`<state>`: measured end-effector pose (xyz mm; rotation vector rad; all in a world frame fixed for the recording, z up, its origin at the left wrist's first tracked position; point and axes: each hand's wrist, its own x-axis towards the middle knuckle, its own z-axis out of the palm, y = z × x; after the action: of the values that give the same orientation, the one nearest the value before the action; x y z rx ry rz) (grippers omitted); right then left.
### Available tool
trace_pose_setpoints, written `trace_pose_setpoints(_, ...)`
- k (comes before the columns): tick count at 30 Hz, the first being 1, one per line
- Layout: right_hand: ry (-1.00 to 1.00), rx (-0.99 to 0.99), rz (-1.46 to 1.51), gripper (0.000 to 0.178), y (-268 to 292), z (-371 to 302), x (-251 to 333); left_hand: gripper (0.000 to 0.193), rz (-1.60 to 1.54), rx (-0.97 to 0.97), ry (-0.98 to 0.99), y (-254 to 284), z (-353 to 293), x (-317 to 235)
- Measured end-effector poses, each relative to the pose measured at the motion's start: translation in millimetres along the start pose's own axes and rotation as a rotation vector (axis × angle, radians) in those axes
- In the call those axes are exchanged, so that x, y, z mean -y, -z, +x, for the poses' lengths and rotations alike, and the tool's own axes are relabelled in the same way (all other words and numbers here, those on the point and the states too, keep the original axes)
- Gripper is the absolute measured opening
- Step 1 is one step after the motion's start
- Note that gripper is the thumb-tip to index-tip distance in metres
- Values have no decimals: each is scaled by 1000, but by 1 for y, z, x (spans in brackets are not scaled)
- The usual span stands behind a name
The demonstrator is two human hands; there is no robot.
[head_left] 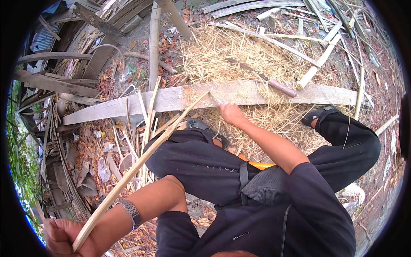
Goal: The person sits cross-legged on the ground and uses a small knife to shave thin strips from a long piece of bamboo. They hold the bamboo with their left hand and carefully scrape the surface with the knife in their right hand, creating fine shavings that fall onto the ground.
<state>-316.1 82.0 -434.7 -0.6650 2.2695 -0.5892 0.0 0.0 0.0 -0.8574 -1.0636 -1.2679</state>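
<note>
A long pale split-bamboo strip [145, 160] runs slantwise from the lower left up to the plank. My left hand [66, 235] is closed around its near end, with a metal watch on that wrist. Over the middle of the plank, my right hand [233, 115] grips a small knife [217, 100], its handle mostly hidden by the fingers. The knife's blade points at the strip's far end; whether they touch, I cannot tell. A grey wooden plank [141, 106] lies across in front of my knees. On it rests a long knife [280, 87] with a brown handle, its dark blade reaching over the shavings.
Thin curled shavings [231, 47] are heaped beyond and beneath the plank. Several cut strips [147, 120] lean against the plank by my left knee. An upright post [154, 47] stands beyond the plank. Stacked old timber [55, 83] is at the left, and loose bamboo pieces [314, 70] lie far right.
</note>
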Motion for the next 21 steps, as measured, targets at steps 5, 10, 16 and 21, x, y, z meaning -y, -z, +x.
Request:
trace_pose_setpoints(5, 33, -9, -33, 68, 50, -28, 17, 24, 626, -53, 45, 12, 20, -10)
trace_pose_setpoints(10, 361, 98, 208, 67, 101, -105, 79, 27, 755, -120, 83, 1, 16, 8)
trace_pose_setpoints(16, 709, 144, 362, 49, 132, -213, 134, 26, 1126, -227, -41, -23, 0, 29)
trace_pose_setpoints(21, 874, 24, 311, 42, 145, -255, 153, 32, 745, -41, 43, -30, 1, 36)
